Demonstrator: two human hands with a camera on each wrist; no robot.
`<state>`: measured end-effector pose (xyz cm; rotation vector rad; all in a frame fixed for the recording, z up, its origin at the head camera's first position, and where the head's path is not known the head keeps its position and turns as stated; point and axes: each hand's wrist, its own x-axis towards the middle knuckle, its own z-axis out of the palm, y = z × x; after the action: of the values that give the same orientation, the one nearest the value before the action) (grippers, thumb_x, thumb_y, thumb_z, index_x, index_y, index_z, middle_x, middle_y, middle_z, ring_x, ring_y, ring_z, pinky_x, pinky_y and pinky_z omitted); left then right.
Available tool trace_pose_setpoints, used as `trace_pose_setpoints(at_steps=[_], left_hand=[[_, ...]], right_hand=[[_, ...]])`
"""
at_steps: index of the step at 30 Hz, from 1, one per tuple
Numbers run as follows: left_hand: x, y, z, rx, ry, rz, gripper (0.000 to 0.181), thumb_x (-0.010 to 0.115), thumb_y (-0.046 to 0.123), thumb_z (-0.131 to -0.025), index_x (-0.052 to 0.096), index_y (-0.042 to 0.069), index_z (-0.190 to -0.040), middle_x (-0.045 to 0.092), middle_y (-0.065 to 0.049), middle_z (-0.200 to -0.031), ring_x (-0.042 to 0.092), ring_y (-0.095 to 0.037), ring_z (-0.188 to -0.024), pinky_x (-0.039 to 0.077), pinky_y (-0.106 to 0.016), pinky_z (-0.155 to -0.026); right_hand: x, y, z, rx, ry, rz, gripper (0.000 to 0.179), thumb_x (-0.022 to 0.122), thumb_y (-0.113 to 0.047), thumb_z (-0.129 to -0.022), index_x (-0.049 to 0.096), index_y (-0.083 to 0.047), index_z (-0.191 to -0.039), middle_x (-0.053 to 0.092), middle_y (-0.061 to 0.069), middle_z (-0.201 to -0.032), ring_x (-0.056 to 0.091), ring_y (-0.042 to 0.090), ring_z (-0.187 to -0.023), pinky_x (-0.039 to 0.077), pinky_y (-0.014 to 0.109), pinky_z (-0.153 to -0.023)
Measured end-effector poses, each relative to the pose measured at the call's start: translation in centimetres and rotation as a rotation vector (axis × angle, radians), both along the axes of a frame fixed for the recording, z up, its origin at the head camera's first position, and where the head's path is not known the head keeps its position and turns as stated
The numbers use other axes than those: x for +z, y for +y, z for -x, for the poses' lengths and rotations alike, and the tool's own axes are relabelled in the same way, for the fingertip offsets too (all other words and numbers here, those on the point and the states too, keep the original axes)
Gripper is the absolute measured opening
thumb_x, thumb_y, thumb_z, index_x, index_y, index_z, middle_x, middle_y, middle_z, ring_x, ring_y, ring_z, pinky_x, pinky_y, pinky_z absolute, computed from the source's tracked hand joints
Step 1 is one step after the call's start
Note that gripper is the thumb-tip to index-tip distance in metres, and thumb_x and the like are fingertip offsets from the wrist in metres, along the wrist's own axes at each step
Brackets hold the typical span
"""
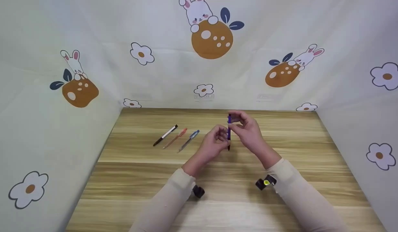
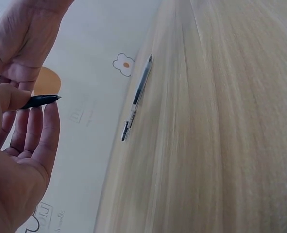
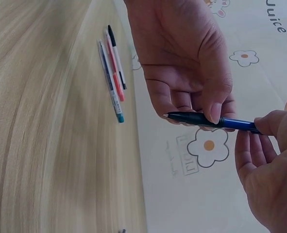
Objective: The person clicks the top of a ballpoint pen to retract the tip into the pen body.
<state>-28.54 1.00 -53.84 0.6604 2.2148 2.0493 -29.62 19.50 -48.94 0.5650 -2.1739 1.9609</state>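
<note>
Both hands hold one blue pen (image 1: 229, 129) between them, upright in the head view over the far middle of the table. The left hand (image 1: 213, 141) pinches its dark lower part between thumb and fingers. At the blue upper end, the right hand (image 1: 250, 130) grips with thumb and fingertips. In the right wrist view the pen's dark front section (image 3: 187, 117) ends in a bare pointed tip. That same tip pokes out past the left thumb (image 2: 12, 96) in the left wrist view.
Left of the hands lie a white-and-black pen (image 1: 165, 135), an orange pen (image 1: 175, 138) and a clear pen with a blue top (image 1: 188, 141), side by side. A clear pen with dark parts (image 2: 139, 92) lies on the wooden table (image 1: 137, 180). Patterned cloth walls surround it.
</note>
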Motion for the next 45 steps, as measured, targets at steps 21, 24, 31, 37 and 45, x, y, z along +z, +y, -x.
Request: trace_pose_setpoints(at_steps=[21, 24, 31, 37, 45], left_hand=[[-0.46, 0.12, 0.20, 0.014, 0.046, -0.040, 0.032, 0.076, -0.010, -0.092, 0.065, 0.002, -0.119, 0.069, -0.006, -0.102, 0.067, -0.018, -0.098, 0.057, -0.031, -0.090], [-0.36, 0.11, 0.14, 0.017, 0.044, -0.040, 0.032, 0.076, -0.010, -0.092, 0.065, 0.002, -0.119, 0.070, -0.007, -0.103, 0.067, -0.018, -0.098, 0.057, -0.031, -0.090], [-0.01, 0.05, 0.05, 0.020, 0.056, -0.008, 0.030, 0.075, -0.010, -0.094, 0.066, 0.002, -0.119, 0.071, -0.004, -0.102, 0.069, -0.017, -0.096, 0.059, -0.032, -0.089], [0.18, -0.02, 0.06, 0.027, 0.046, -0.014, 0.030, 0.076, -0.007, -0.095, 0.065, 0.001, -0.121, 0.070, -0.003, -0.104, 0.067, -0.015, -0.098, 0.058, -0.031, -0.090], [0.13, -0.11, 0.01, 0.016, 0.033, -0.016, 0.031, 0.075, -0.009, -0.094, 0.064, 0.003, -0.120, 0.070, -0.004, -0.103, 0.068, -0.015, -0.097, 0.058, -0.031, -0.089]], right_hand=[[-0.04, -0.15, -0.17, -0.006, 0.010, 0.025, 0.040, 0.073, 0.012, -0.099, 0.070, 0.000, -0.137, 0.071, 0.013, -0.122, 0.068, 0.027, -0.112, 0.062, 0.032, -0.093], [-0.09, -0.09, -0.13, -0.011, 0.009, 0.020, 0.039, 0.075, 0.011, -0.099, 0.070, 0.000, -0.136, 0.071, 0.013, -0.121, 0.069, 0.026, -0.111, 0.062, 0.032, -0.093], [-0.13, 0.02, -0.22, -0.010, -0.005, 0.028, 0.039, 0.073, 0.011, -0.100, 0.069, 0.000, -0.137, 0.071, 0.013, -0.122, 0.069, 0.026, -0.111, 0.062, 0.035, -0.096], [-0.13, -0.14, -0.13, -0.009, -0.008, 0.029, 0.049, 0.073, 0.013, -0.098, 0.066, -0.002, -0.144, 0.067, 0.017, -0.125, 0.068, 0.026, -0.111, 0.062, 0.033, -0.093], [-0.16, -0.19, -0.13, 0.001, -0.020, 0.036, 0.052, 0.072, 0.015, -0.098, 0.065, -0.004, -0.146, 0.063, 0.025, -0.126, 0.066, 0.027, -0.110, 0.062, 0.033, -0.093]])
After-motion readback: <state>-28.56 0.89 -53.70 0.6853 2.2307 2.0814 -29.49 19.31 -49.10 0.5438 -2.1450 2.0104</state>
